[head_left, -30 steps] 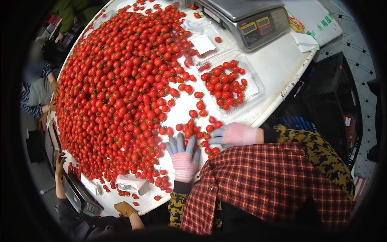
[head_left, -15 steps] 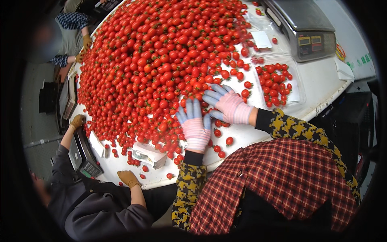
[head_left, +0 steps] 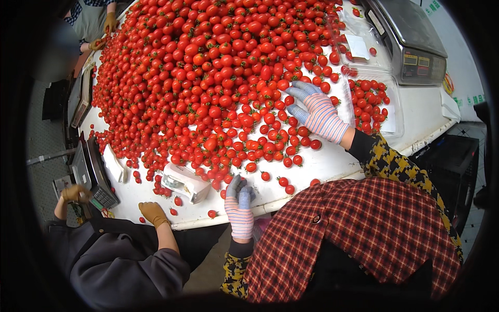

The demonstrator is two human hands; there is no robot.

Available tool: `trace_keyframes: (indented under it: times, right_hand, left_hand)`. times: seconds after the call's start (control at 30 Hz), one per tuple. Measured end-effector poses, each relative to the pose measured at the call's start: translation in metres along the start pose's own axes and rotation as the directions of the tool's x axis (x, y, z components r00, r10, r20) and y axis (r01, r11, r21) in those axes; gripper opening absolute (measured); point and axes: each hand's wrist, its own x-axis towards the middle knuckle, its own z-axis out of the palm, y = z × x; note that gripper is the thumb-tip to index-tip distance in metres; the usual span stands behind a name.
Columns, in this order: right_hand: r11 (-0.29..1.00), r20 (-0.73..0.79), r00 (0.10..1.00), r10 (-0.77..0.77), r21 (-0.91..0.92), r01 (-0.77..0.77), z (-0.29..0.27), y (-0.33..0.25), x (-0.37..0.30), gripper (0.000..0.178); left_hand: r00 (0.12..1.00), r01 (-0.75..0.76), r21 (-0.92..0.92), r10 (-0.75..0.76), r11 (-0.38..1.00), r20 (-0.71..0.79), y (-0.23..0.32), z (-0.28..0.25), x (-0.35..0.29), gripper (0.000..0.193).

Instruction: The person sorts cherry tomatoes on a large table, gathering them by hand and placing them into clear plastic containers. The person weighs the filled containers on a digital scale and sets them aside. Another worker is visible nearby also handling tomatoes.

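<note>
Loose red tomatoes are heaped across the white tabletop, with strays scattered toward its near edge. The right hand is placed at the right fringe of the heap, its grip released, the fingers spread. The left hand is held at the near edge, fingers bent; whether anything is grasped cannot be told (the palm is hidden). More tomatoes are contained in a clear tray, right of the right hand.

Glossy tomatoes (smooth-skinned), clear plastic box.
</note>
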Motion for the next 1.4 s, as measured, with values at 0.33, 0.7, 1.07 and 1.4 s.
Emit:
trace_keyframes:
  times: [0.33,0.7,1.07,1.4]
  right_hand:
    - [0.984,0.239,0.965,-0.112,-0.108,0.141,0.007,-0.016,-0.014,0.043]
    - [0.995,0.233,0.972,-0.017,-0.09,0.039,0.0,-0.012,-0.019,0.044]
    - [0.977,-0.015,0.978,-0.206,0.059,0.206,-0.004,-0.035,-0.015,0.034]
    - [0.921,0.069,0.926,-0.372,0.149,0.359,0.014,-0.049,-0.021,0.031]
  left_hand:
    - [0.581,-0.445,0.883,0.798,0.145,0.162,0.091,0.041,0.163,0.043]
    - [0.624,-0.402,0.91,0.757,0.101,0.192,0.106,0.043,0.145,0.03]
    - [0.995,-0.098,-0.019,0.098,0.995,0.026,0.012,-0.054,-0.011,0.033]
    - [0.852,0.481,0.238,-0.385,0.844,-0.356,-0.243,-0.164,-0.124,0.038]
